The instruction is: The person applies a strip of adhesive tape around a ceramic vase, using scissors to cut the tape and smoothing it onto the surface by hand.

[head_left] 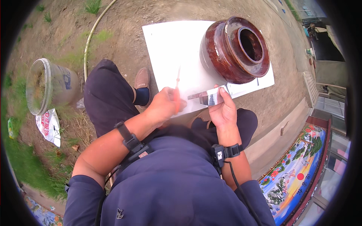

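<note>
Navy shirt [162, 180] of smooth cloth fills six o'clock, below two black straps [130, 138], one on each wrist. Just above centre, the fingers of my left hand [160, 107] are clamped around one red tool [177, 100], thin and blurred. My right hand [224, 113] pinches one shiny strip [213, 98] between thumb and fingers. At one o'clock, one jar [217, 49], round, brown and glazed, rests on one flat white board [162, 45] over bare soil [124, 34]. Around the yard: one clear plastic bucket [56, 88] near ten, one crumpled bag [51, 130] at nine, one hose [90, 41] toward eleven, one painted panel [298, 175] at four.
</note>
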### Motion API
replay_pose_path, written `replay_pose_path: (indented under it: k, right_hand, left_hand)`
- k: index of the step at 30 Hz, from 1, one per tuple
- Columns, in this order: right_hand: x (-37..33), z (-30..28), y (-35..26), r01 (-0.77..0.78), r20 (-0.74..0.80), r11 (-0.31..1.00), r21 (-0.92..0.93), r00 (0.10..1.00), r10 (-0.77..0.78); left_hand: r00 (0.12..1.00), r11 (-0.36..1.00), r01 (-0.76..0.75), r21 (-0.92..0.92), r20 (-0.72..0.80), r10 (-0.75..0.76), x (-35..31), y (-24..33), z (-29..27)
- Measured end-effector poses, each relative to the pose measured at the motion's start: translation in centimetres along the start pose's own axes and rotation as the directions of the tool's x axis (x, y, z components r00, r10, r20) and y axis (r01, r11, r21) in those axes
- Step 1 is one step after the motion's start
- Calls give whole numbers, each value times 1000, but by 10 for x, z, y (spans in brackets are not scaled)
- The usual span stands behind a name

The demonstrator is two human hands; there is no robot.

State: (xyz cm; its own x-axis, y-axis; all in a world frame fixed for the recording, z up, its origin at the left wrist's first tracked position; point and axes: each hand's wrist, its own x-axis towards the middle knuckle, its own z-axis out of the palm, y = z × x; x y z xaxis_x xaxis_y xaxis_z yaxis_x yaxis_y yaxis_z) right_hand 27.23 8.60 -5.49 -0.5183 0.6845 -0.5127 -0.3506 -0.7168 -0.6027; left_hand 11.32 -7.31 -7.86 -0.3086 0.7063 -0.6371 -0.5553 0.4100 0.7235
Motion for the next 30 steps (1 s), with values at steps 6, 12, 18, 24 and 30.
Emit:
replay_pose_path:
  k: [6,12,18,24,30]
  right_hand:
    - [-4,5,1,-20,19,1000,-7,1000,20]
    - [-8,5,-1,-15,40,1000,2,999,15]
    - [-9,6,-4,-1,0,1000,-19,1000,1]
    - [-13,10,-7,-6,22,999,-50,1000,7]
    - [-11,-1,-3,-28,87,999,-29,996,31]
  left_hand:
    - [1000,997,-26,-67,10,27,4,3,4]
    - [998,985,-29,-171,47,37,7,1,4]
    - [979,968,-109,-227,144,144,18,-4,4]
    - [976,944,-111,-311,143,161,17,4,0]
    - [973,967,-229,-110,14,232,15,40,-14]
